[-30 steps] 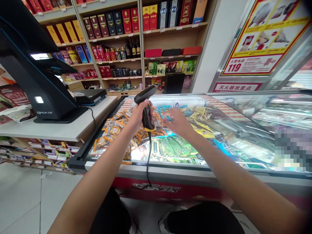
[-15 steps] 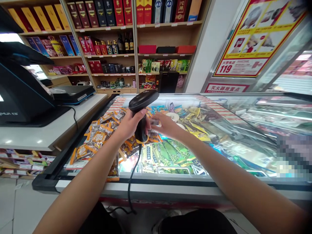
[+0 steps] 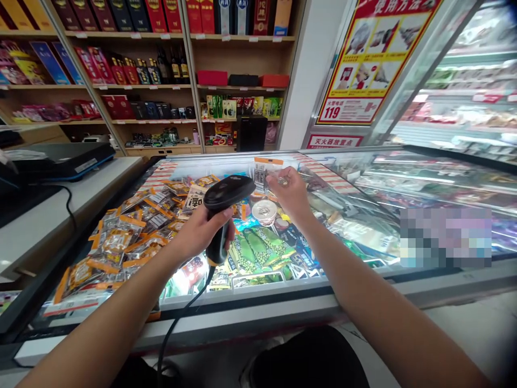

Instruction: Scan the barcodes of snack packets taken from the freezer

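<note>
Over the middle of the glass-topped freezer [image 3: 258, 317], the left hand [image 3: 197, 233] has its grip clamped round the handle of a black scanner [image 3: 228, 193], whose cable [image 3: 173, 326] drops across the freezer's front edge. Farther back and to the right over the freezer, the right hand [image 3: 294, 196] has its grip together on a clear, orange-banded packet [image 3: 260, 173], held upright. Orange-edged packets [image 3: 117, 240] heap over the freezer's left part, green packets [image 3: 258, 249] and a white round tub [image 3: 264, 211] show in its middle, and a counter [image 3: 99, 182] stands just beside its left side.
</note>
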Motion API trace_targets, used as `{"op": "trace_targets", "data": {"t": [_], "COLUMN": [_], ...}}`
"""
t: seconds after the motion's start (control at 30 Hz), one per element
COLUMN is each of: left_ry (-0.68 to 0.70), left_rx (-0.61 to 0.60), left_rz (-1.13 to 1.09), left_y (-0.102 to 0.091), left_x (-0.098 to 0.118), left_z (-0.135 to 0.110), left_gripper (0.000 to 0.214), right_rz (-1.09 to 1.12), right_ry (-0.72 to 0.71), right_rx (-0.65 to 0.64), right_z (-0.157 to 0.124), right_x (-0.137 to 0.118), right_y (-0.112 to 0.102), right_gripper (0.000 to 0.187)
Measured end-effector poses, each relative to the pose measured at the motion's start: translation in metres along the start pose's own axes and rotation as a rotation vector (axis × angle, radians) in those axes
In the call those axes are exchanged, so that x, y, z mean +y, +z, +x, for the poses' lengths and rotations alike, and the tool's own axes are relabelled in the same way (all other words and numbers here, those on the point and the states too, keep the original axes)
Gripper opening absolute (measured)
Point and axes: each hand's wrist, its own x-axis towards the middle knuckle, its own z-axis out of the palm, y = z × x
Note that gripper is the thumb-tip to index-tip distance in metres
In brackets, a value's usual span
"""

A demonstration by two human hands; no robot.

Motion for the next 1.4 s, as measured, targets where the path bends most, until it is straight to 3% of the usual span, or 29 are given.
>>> {"op": "trace_targets", "data": {"t": [0.17, 0.6, 0.7, 0.87, 0.93, 1.0, 1.07, 1.13, 1.23, 1.3, 1.4], "left_ry": [0.004, 0.025, 0.034, 0.082, 0.097, 0.108, 0.103, 0.09, 0.09, 0.092, 0.091], "left_rx": [-0.047, -0.024, 0.008, 0.133, 0.176, 0.199, 0.197, 0.176, 0.151, 0.147, 0.161], "left_rz": [0.026, -0.01, -0.032, -0.091, -0.093, -0.091, -0.097, -0.106, -0.106, -0.102, -0.111], "left_y": [-0.003, -0.004, -0.006, -0.013, -0.015, -0.014, -0.013, -0.011, -0.009, -0.008, -0.007], "left_x": [0.0, 0.002, 0.007, 0.014, 0.015, 0.016, 0.016, 0.016, 0.015, 0.015, 0.015], "left_z": [0.0, 0.002, 0.003, 0.007, 0.007, 0.008, 0.008, 0.007, 0.007, 0.007, 0.008], "left_gripper": [0.048, 0.044, 0.045, 0.043, 0.043, 0.042, 0.042, 0.042, 0.042, 0.043, 0.044], "right_rz": [0.044, -0.014, -0.144, -0.619, -0.803, -0.863, -0.762, -0.563, -0.505, -0.551, -0.617], "right_ry": [-0.006, 0.016, 0.038, 0.194, 0.155, 0.016, -0.128, -0.139, -0.215, -0.269, -0.192], "right_rx": [-0.085, -0.004, 0.031, -0.095, -0.068, -0.064, -0.183, -0.433, -0.773, -0.837, -0.743], "right_z": [-0.002, 0.001, 0.011, 0.028, 0.028, 0.021, 0.008, -0.008, -0.027, -0.03, -0.024], "right_x": [-0.004, -0.009, 0.006, 0.043, 0.049, 0.045, 0.033, 0.02, 0.01, 0.011, 0.02], "right_y": [-0.001, 0.001, -0.008, -0.038, -0.042, -0.035, -0.016, 0.009, 0.04, 0.048, 0.041], "right_gripper": [0.041, 0.032, 0.024, 0.027, 0.035, 0.043, 0.044, 0.048, 0.058, 0.052, 0.053]}}
